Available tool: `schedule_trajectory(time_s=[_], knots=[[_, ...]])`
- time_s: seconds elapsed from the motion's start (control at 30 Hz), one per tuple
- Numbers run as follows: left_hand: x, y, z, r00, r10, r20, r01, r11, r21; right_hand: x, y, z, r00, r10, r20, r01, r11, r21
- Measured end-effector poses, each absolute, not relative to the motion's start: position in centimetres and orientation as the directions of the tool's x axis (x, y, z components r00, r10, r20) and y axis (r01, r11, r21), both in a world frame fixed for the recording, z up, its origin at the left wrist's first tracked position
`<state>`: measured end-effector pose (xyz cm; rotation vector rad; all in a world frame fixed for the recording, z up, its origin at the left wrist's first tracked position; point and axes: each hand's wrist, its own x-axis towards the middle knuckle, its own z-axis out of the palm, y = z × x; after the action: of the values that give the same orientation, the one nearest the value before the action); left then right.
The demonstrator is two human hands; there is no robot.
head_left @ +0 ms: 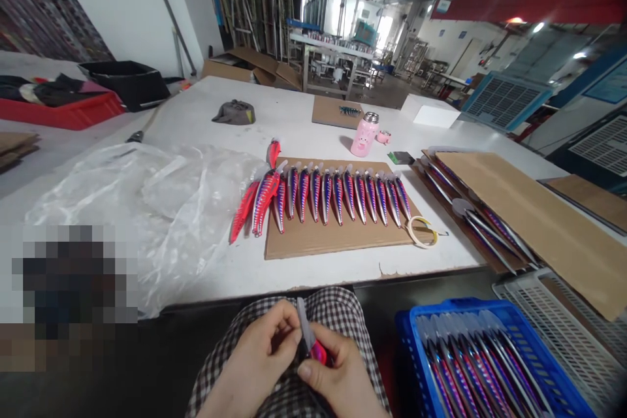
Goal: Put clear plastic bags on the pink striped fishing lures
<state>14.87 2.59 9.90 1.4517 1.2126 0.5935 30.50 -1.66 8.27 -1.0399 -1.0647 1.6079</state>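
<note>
Fishing lure [317,353] pinched between curled left hand [262,356] and right hand [337,375] above the lap [343,304], more lures [337,196] ranked on cardboard [333,241] near the counter's [304,271] front edge, seemingly to stay untangled

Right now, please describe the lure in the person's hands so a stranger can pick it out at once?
At the near edge of the white worktable, a person sits in checked clothing. Their left hand and right hand pinch a fishing lure with a clear lip. Unlike the striped lures lying on the cardboard, it is held up, showing only a red end and that lip.
</note>
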Motion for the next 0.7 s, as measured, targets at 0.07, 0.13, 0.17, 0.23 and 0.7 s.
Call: schedule_trajectory(time_s=[0.07, 0.13, 0.17, 0.23, 0.7], knots=[[14.7, 2.6, 9.7, 0.364, 0.894, -0.263, 0.262, 0.173, 0.949, 30.5, -1.6, 8.0, -0.224, 0.964, -0.146, -0.24, -0.2, -0.95], [14.5, 2.6, 9.5, 0.386, 0.886, -0.255, 0.195, 0.192, 0.962, 30.5, -1.7, 7.8, -0.221, 0.966, -0.137, -0.248, -0.191, -0.95], [14.4, 2.5, 9.4, 0.398, 0.883, -0.248, 0.174, 0.193, 0.966, 30.6, -1.7, 7.7, -0.221, 0.966, -0.137, -0.248, -0.191, -0.95], [14.2, 2.3, 9.2, 0.41, 0.881, -0.237, 0.154, 0.189, 0.97, 30.6, -1.7, 7.7, -0.222, 0.965, -0.14, -0.246, -0.194, -0.95], [14.8, 2.2, 8.4, 0.361, 0.904, -0.231, 0.128, 0.197, 0.972, 30.5, -1.6, 7.5, -0.229, 0.964, -0.132, -0.274, -0.194, -0.942]])
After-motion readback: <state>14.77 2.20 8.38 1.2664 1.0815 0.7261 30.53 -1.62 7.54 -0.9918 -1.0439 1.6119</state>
